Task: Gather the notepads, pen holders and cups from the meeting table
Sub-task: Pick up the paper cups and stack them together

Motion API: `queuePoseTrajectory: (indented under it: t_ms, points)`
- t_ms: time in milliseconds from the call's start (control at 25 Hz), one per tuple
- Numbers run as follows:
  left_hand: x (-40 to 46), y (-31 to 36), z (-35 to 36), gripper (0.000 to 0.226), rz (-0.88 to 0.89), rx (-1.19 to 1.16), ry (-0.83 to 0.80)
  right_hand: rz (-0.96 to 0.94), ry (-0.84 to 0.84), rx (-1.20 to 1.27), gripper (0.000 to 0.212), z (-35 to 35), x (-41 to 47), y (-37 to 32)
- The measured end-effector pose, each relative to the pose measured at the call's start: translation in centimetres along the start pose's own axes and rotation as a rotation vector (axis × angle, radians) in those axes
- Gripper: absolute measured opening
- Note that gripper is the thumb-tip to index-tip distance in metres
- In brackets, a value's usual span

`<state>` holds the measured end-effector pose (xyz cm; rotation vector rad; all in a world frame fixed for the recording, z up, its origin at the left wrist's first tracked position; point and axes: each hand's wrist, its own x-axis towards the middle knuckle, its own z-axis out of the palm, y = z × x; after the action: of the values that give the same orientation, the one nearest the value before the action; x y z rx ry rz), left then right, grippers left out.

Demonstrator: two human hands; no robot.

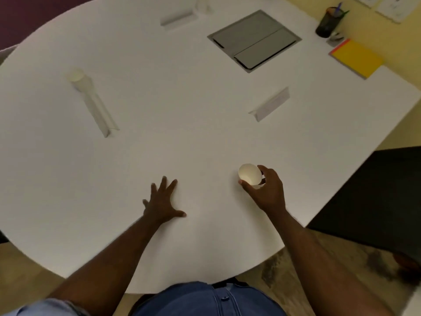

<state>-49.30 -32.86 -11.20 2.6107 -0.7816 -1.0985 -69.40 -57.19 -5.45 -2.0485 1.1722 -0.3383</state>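
White paper cup [250, 174] is in the right hand [268, 193], thumb on the near side, fingers wrapped round the far side, mouth tilted toward the camera. Looks lifted or just tipping off the table [205, 137]; can't tell if the base touches. Left hand [163, 202] lies flat to the left of the grip, fingers spread, holding nothing.

Head view only, so that's all there is.

Beyond the grip and far to the left: second cup [76, 75] at the end of a folded name card [100, 112]. Straight ahead, far edge: third cup [204, 5], blurred. Beyond and right of the grip: black pen holder [328, 22], and nearer, yellow notepad [356, 58].

Advice for this step: hold the wall lightly, paper crushes easily. Level it in case there's liquid; contents not visible. Judgement: task is early, one cup in hand. The free left hand could take the left cup and nest the two.
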Motion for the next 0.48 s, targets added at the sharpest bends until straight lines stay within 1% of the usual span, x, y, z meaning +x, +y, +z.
queuePoseTrajectory:
  t_ms: [80, 200, 480]
  points:
    - [0.7, -0.3, 0.5, 0.132, -0.068, -0.019, 0.004, -0.01, -0.009, -0.015, 0.082, 0.4, 3.9, 0.3]
    - [1.5, -0.4, 0.8, 0.137, -0.122, -0.013, 0.02, -0.052, 0.014, -0.017, 0.083, 1.0, 9.3, -0.3]
    - [2.1, -0.2, 0.7, 0.139, -0.151, -0.031, 0.01, -0.083, 0.065, 0.015, 0.078, 2.3, 19.3, -2.2]
